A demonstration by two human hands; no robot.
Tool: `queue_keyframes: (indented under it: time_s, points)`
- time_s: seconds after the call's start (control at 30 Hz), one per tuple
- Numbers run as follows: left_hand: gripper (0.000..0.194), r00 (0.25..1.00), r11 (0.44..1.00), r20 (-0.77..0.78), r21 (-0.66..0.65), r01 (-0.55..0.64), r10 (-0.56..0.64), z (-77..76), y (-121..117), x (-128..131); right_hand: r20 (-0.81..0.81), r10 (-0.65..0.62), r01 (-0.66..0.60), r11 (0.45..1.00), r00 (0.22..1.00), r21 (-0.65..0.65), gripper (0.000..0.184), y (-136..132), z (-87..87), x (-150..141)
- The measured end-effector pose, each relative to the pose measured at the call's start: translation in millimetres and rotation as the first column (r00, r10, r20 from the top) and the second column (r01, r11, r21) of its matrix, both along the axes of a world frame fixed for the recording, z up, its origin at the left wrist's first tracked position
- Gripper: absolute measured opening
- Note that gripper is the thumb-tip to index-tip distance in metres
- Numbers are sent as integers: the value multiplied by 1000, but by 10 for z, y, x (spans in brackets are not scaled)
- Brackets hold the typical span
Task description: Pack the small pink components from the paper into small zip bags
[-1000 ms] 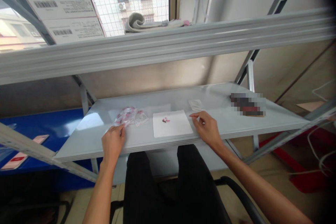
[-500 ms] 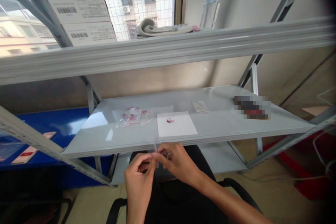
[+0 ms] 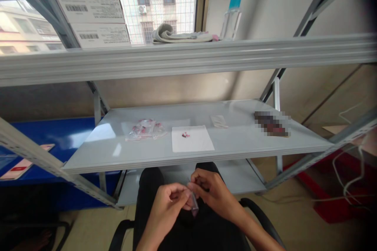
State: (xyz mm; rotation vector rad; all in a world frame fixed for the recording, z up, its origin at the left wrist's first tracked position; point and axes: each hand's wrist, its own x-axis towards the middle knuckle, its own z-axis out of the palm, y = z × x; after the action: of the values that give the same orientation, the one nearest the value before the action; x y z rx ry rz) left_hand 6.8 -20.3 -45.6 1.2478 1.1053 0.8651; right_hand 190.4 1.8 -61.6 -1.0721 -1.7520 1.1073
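Observation:
My left hand (image 3: 168,204) and my right hand (image 3: 212,193) meet over my lap, below the grey shelf (image 3: 118,157). Both pinch a small clear plastic bag (image 3: 194,202) between their fingertips; what is inside is too small to tell. On the shelf lie a white sheet (image 3: 192,139) with a few tiny red pieces (image 3: 185,135), and to its left a heap of clear bags with red pieces (image 3: 144,129).
A small clear bag (image 3: 219,121) and a blurred dark object (image 3: 271,124) lie further right on the shelf. The upper shelf (image 3: 188,59) carries a spray bottle (image 3: 231,13), a folded cloth (image 3: 176,35) and stacked white boxes (image 3: 88,8). A blue surface (image 3: 59,137) lies left.
My hands left the shelf, came together over my lap around a small clear bag, and have since sunk a little lower and to the right.

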Motion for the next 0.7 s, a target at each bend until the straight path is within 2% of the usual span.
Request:
queue_keyframes:
  time_s: [0.17,0.43,0.57,0.7]
  points:
    - [35,999,1000,37,-19,16,-15,18,65,26,-77,22,-26,999,997,-47,27,-46,31,0]
    - [29,1000,999,-19,37,23,-22,32,113,4,-138,38,-59,987,990,-149,18,-29,74,76]
    - [36,998,995,-53,100,-22,27,74,102,-7,-192,5,-39,985,981,-171,17,-67,116,61]
    - [34,988,982,-130,179,-59,83,52,68,8,-281,-29,-34,976,959,-216,22,-99,116,40]
